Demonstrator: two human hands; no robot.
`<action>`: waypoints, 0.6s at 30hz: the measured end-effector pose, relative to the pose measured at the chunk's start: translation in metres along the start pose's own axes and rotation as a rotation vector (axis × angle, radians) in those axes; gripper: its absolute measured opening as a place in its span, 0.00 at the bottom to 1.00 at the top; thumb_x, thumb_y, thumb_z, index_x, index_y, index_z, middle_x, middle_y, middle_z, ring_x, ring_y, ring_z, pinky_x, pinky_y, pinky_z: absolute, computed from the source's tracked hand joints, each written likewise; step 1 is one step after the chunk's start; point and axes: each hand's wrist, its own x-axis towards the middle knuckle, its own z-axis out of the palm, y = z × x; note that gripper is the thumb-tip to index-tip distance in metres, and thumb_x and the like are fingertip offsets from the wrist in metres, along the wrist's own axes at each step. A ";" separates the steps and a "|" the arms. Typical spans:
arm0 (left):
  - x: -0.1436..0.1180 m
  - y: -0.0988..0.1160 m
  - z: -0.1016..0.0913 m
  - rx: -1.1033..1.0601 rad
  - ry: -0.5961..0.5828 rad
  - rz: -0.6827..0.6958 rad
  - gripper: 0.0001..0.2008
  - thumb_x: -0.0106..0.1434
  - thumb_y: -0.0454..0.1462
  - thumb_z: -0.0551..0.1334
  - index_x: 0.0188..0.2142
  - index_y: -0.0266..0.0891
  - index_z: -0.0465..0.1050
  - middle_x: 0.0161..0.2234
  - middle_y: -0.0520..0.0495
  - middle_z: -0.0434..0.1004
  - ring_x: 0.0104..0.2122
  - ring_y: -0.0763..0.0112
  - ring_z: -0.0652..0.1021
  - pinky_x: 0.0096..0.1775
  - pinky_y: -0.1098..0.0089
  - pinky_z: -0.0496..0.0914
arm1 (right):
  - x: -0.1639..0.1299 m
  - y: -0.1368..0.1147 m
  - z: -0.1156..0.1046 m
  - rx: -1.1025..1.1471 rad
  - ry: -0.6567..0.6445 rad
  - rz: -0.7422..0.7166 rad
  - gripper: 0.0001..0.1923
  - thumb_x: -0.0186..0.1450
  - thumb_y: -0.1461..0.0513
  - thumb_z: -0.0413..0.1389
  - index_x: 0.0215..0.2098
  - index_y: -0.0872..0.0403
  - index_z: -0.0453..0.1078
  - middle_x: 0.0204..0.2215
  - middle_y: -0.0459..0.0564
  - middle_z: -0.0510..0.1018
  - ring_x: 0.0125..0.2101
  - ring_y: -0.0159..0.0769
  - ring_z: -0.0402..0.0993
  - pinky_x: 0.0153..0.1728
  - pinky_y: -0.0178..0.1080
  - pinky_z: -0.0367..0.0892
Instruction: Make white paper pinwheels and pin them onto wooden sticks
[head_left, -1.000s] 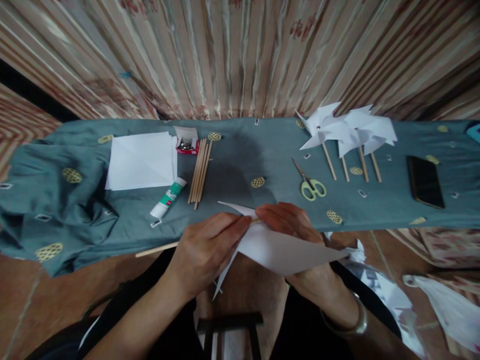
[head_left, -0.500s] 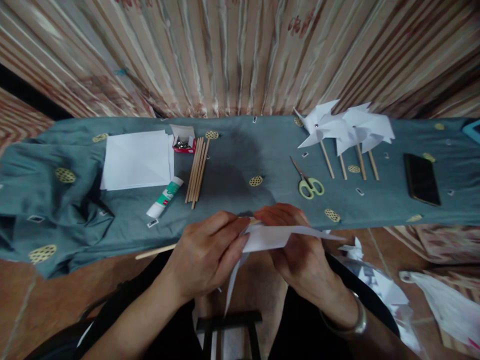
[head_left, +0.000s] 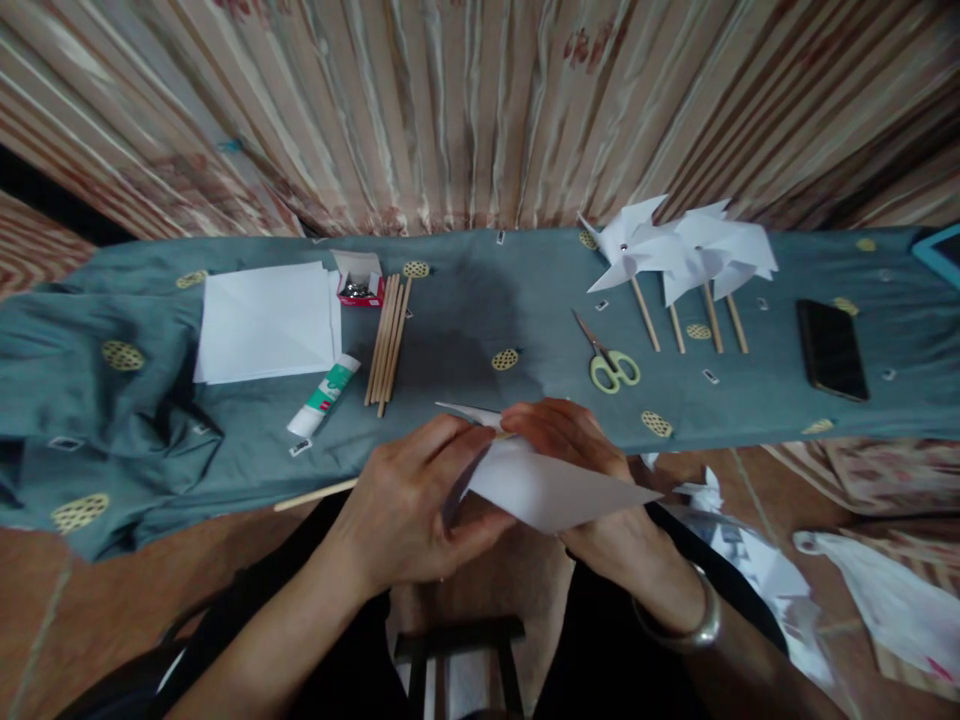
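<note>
1. In the head view, the folded white paper (head_left: 551, 485) is at lower centre of the frame, between your hands, just off the near edge of the counter (head_left: 457, 330), its points spread in several directions
2. Your left hand (head_left: 409, 505) has its grip clamped around a thin wooden stick (head_left: 315, 495) whose tail pokes out at lower left; a pale bit between your fingertips looks like its other end
3. Your right hand (head_left: 577, 438) seems to have its grip closed on the paper near that end, fingers curled over the far side, though the sheet hides your thumb
4. Expect the paper to be nearly weightless, soft and quick to crease, so it is best pinched lightly at its centre and kept off by the loose points; the stick should feel stiff, light and a little smooth, safest held along its shaft close to the paper
5. At upper right of the frame you have finished-looking paper pinwheels (head_left: 637, 240), with green-handled scissors (head_left: 615, 370) just below and left of them
</note>
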 end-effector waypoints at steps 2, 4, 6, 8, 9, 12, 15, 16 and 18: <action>-0.001 -0.001 0.003 0.068 0.003 -0.003 0.14 0.64 0.36 0.59 0.47 0.30 0.71 0.38 0.40 0.77 0.35 0.65 0.79 0.35 0.68 0.76 | 0.000 0.001 0.002 -0.008 0.010 -0.008 0.16 0.67 0.63 0.52 0.53 0.57 0.65 0.48 0.57 0.77 0.51 0.45 0.70 0.55 0.53 0.65; -0.001 -0.003 0.005 0.131 0.010 0.004 0.11 0.65 0.33 0.57 0.45 0.30 0.72 0.35 0.42 0.77 0.32 0.65 0.79 0.32 0.68 0.76 | 0.001 0.000 0.005 -0.032 0.027 -0.020 0.16 0.66 0.64 0.53 0.52 0.56 0.65 0.47 0.56 0.77 0.50 0.45 0.71 0.54 0.53 0.66; 0.000 -0.005 0.005 0.176 0.024 0.020 0.10 0.66 0.33 0.56 0.44 0.31 0.72 0.34 0.42 0.77 0.31 0.65 0.79 0.31 0.68 0.75 | 0.002 -0.001 0.008 -0.069 0.047 -0.022 0.16 0.65 0.67 0.52 0.52 0.56 0.65 0.46 0.56 0.78 0.49 0.45 0.71 0.53 0.53 0.67; 0.000 -0.006 0.005 0.204 0.039 0.035 0.09 0.67 0.34 0.56 0.43 0.31 0.72 0.34 0.43 0.77 0.31 0.65 0.79 0.31 0.68 0.75 | 0.003 -0.002 0.010 -0.095 0.066 -0.020 0.17 0.65 0.69 0.51 0.52 0.55 0.65 0.45 0.56 0.78 0.49 0.44 0.72 0.52 0.53 0.67; 0.000 -0.006 0.005 0.212 0.044 0.038 0.09 0.67 0.33 0.56 0.43 0.32 0.72 0.34 0.43 0.77 0.31 0.66 0.79 0.32 0.69 0.75 | 0.003 -0.003 0.011 -0.102 0.074 -0.018 0.17 0.65 0.70 0.51 0.52 0.55 0.65 0.45 0.55 0.78 0.49 0.44 0.72 0.52 0.53 0.68; 0.000 -0.006 0.004 0.232 0.049 0.043 0.09 0.67 0.32 0.56 0.43 0.32 0.72 0.34 0.44 0.78 0.31 0.67 0.79 0.31 0.70 0.74 | 0.004 -0.003 0.012 -0.100 0.081 -0.027 0.18 0.64 0.70 0.51 0.52 0.56 0.66 0.45 0.57 0.78 0.49 0.45 0.73 0.51 0.53 0.69; -0.001 -0.007 0.003 0.250 0.056 0.046 0.09 0.68 0.33 0.55 0.43 0.33 0.72 0.33 0.44 0.78 0.31 0.68 0.79 0.31 0.70 0.74 | 0.003 -0.003 0.011 -0.090 0.068 -0.029 0.19 0.63 0.70 0.51 0.52 0.56 0.65 0.46 0.57 0.78 0.50 0.46 0.72 0.51 0.54 0.69; -0.001 -0.007 0.004 0.255 0.059 0.048 0.09 0.68 0.33 0.55 0.43 0.33 0.72 0.33 0.44 0.78 0.30 0.68 0.79 0.31 0.70 0.74 | 0.003 -0.003 0.011 -0.086 0.064 -0.027 0.19 0.64 0.70 0.51 0.53 0.55 0.65 0.47 0.57 0.78 0.50 0.46 0.72 0.52 0.55 0.69; -0.001 -0.008 0.004 0.254 0.064 0.051 0.09 0.68 0.33 0.54 0.43 0.32 0.72 0.33 0.44 0.78 0.30 0.68 0.79 0.31 0.70 0.74 | 0.002 -0.002 0.011 -0.077 0.054 -0.025 0.20 0.64 0.69 0.51 0.54 0.54 0.65 0.48 0.57 0.77 0.50 0.46 0.71 0.52 0.56 0.68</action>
